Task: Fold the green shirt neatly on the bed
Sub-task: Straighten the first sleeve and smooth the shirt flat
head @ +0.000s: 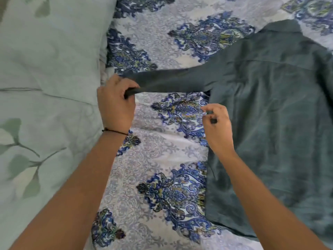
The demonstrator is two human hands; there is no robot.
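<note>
- My two bare forearms reach in from the near edge, over the bed (pixel 158 150) and its blue paisley sheet.
- A thin dark bracelet (pixel 115 131) sits on my left wrist.
- My right hand (pixel 218 127) has its fingers curled, pinching a small fold of dark cloth at the near-left side edge of the green shirt (pixel 279 114).
- My left hand (pixel 115 103) is a little farther out, fingers wrapped round the cuff end of the sleeve (pixel 171 80).
- The sleeve runs in a straight band from my left hand rightward to the shirt's shoulder, with patterned sheet showing between it and my right hand.
- The shirt's body lies spread and wrinkled on the right half of the bed, running off the right edge of view.
- Its collar (pixel 282 27) lies at the far end.
- A pale green duvet (pixel 45 69) with a leaf print covers the left side, beside my left hand.
</note>
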